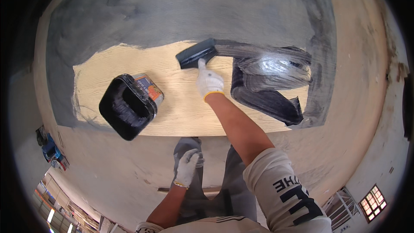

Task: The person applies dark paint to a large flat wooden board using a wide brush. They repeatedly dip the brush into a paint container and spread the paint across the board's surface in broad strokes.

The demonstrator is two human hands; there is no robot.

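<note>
My right hand [210, 79], in a white knit glove with a yellow cuff, grips a wide dark scraper [196, 54] laid on a wood-grain board [181, 103]. From the scraper a streaky band of wet black coating [258, 50] runs to the right, joining thicker wet patches. Dull grey coating [181, 9] covers the board's far part and both sides. Left of my right hand stands a square black plastic bucket [124, 106], smeared dark inside. My left hand [188, 168], gloved too, holds nothing that I can see and rests near my left knee, its fingers partly curled.
The board's near edge [194, 135] lies just before my legs. A concrete floor [136, 161] surrounds the board. Blue and dark items [50, 150] lie at the far left. A metal frame [343, 204] and a barred window [373, 203] show at the lower right.
</note>
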